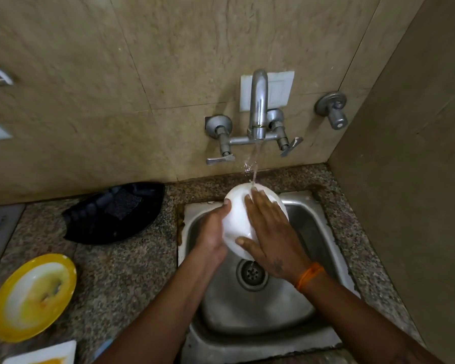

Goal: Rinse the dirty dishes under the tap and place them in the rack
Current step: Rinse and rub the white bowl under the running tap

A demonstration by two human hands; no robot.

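Water's running from the tap [258, 106] onto the far rim of the white bowl [237, 216], held tilted over the sink [323, 232]. Left hand [212, 232] cups its edge, fingers curled round it; right hand [268, 232] lies flat across it, fingers spread — rubbing, by my guess. Best turn it slowly under the stream, grip firm — it'll be slippery. Yellow plate [32, 298] waits on the counter

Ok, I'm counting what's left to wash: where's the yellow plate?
The yellow plate lies on the granite counter at lower left of the head view, left of the sink, below the black tray.
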